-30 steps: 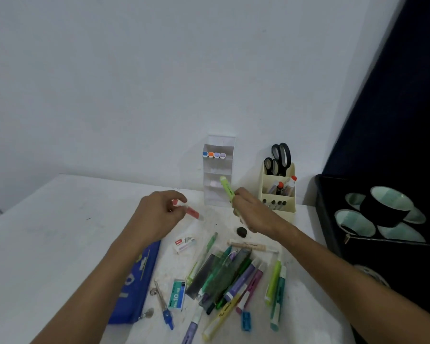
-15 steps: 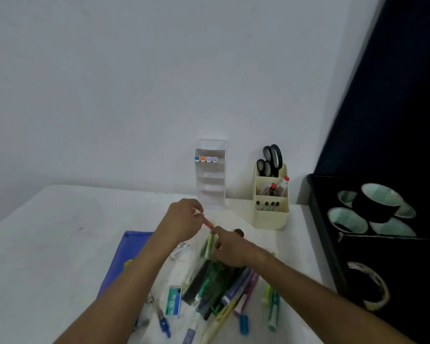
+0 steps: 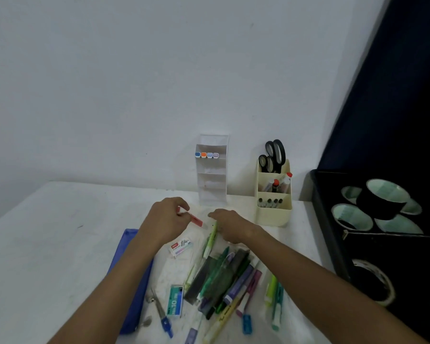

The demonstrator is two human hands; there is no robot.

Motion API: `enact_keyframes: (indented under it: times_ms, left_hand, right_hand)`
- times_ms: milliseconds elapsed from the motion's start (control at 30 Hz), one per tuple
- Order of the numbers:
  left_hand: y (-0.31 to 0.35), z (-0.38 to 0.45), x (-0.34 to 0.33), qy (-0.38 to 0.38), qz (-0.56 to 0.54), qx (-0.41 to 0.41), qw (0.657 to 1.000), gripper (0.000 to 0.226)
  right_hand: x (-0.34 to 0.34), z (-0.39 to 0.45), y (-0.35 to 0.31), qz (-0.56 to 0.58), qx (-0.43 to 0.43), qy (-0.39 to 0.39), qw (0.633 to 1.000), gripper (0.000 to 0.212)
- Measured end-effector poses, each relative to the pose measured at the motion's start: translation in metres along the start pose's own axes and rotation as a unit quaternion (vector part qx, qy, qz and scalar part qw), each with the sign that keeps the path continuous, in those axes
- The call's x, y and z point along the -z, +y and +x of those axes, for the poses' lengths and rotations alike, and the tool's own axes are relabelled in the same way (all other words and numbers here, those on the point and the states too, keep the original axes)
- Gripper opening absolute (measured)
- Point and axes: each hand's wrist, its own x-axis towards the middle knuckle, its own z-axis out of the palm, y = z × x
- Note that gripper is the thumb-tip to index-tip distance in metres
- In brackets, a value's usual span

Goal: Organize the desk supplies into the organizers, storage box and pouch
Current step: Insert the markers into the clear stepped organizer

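The white surface (image 3: 47, 232) carries most of the supplies in a loose heap (image 3: 224, 279) of markers and pens between the forearms, so the sorting is, by my judgement, far from finished. At the back, the clear tiered organizer (image 3: 212, 170) holds four capped markers on one shelf, its lower shelves bare; the cream organizer (image 3: 273, 197) just right of it has scissors and pens. The blue pouch (image 3: 132, 281) lies flat under the left forearm.

A second ago the right hand (image 3: 230, 225) held a green highlighter (image 3: 211, 240) upright near the clear organizer; now that highlighter lies on the surface and the hand rests over its top end, whether gripping it I cannot tell. It has not been stowed. The left hand (image 3: 168, 219) stays pinched on a red marker (image 3: 194, 218), raised above the surface.
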Motion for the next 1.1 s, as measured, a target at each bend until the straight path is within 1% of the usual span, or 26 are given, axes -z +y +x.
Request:
enact_keyframes:
  times_ms: [67, 133, 200, 267, 333, 400, 467, 533, 600, 733, 800, 900, 1000, 1100]
  left_hand:
    - [-0.002, 0.000, 0.006, 0.020, -0.003, 0.010, 1.000, 0.025]
    - [-0.005, 0.000, 0.013, 0.041, -0.007, 0.018, 0.999, 0.025]
    - [-0.005, 0.000, 0.022, 0.064, -0.007, 0.009, 0.998, 0.019]
    - [-0.002, 0.002, 0.032, 0.094, -0.022, -0.011, 0.995, 0.011]
    - [0.006, 0.003, 0.042, 0.121, -0.031, -0.044, 0.991, 0.009]
    - [0.021, 0.006, 0.054, 0.141, -0.045, -0.080, 0.986, 0.013]
    - [0.036, 0.009, 0.066, 0.157, -0.058, -0.116, 0.979, 0.015]
    - [0.052, 0.014, 0.076, 0.185, -0.060, -0.154, 0.969, 0.015]
    - [0.066, 0.020, 0.083, 0.209, -0.061, -0.184, 0.959, 0.017]
    - [0.083, 0.032, 0.085, 0.214, -0.044, -0.217, 0.951, 0.017]
    - [0.085, 0.035, 0.083, 0.216, -0.030, -0.218, 0.951, 0.018]
    - [0.081, 0.032, 0.081, 0.236, -0.022, -0.230, 0.944, 0.015]
    - [0.071, 0.026, 0.081, 0.234, -0.021, -0.233, 0.944, 0.012]
    - [0.056, 0.029, 0.073, 0.213, -0.010, -0.217, 0.953, 0.013]
  right_hand:
    - [-0.002, 0.004, 0.003, -0.070, 0.024, 0.012, 0.997, 0.060]
    - [0.004, 0.003, 0.002, -0.084, 0.032, 0.043, 0.995, 0.043]
    - [0.020, -0.004, 0.002, -0.055, 0.040, 0.056, 0.996, 0.031]
    - [0.046, -0.017, 0.000, 0.002, 0.046, 0.061, 0.997, 0.031]
    - [0.076, -0.035, -0.003, 0.057, 0.053, 0.078, 0.994, 0.035]
    - [0.105, -0.054, -0.006, 0.084, 0.059, 0.130, 0.986, 0.038]
    - [0.130, -0.069, -0.013, 0.092, 0.070, 0.213, 0.970, 0.036]
    - [0.153, -0.081, -0.020, 0.105, 0.076, 0.304, 0.944, 0.029]
    - [0.172, -0.086, -0.023, 0.106, 0.077, 0.376, 0.917, 0.025]
    - [0.186, -0.082, -0.020, 0.111, 0.088, 0.465, 0.874, 0.021]
    - [0.183, -0.078, -0.018, 0.102, 0.085, 0.483, 0.866, 0.019]
    - [0.174, -0.073, -0.018, 0.086, 0.088, 0.484, 0.866, 0.016]
    - [0.164, -0.071, -0.021, 0.088, 0.099, 0.471, 0.872, 0.014]
    - [0.146, -0.066, -0.026, 0.082, 0.129, 0.446, 0.882, 0.015]
